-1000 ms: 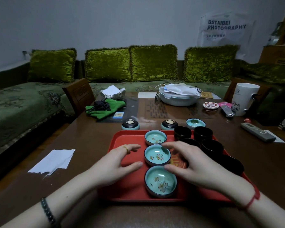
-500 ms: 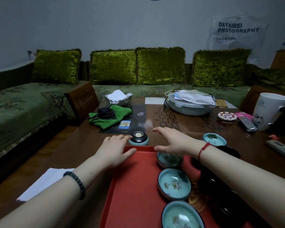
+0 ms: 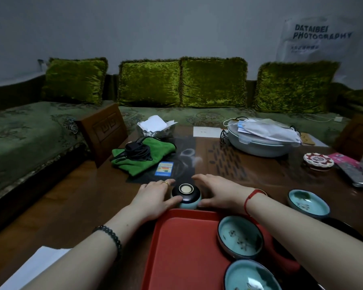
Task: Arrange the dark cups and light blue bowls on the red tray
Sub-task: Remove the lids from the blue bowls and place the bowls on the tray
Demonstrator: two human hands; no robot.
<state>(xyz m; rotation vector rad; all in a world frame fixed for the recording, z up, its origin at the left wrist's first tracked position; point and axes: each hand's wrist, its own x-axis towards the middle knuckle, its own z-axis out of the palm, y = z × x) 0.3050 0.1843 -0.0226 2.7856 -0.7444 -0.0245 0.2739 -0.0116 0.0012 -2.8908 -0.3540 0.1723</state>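
The red tray (image 3: 182,243) sits on the brown table (image 3: 88,197). Just past the tray's far edge stands an upside-down bowl (image 3: 186,195), dark on top and light blue at the rim. The left hand (image 3: 155,197) is on one side of it and the right hand (image 3: 216,192) is on the other, fingers spread wide, thumbs touching the bowl (they cup it, but I cannot tell if they hold it tight). Two light blue bowls (image 3: 240,237) lie open side up on the tray. One more blue bowl (image 3: 308,204) sits off the tray, to its right. Behind the upside-down bowl lie a green cloth (image 3: 145,158) and a small blue card (image 3: 164,168).
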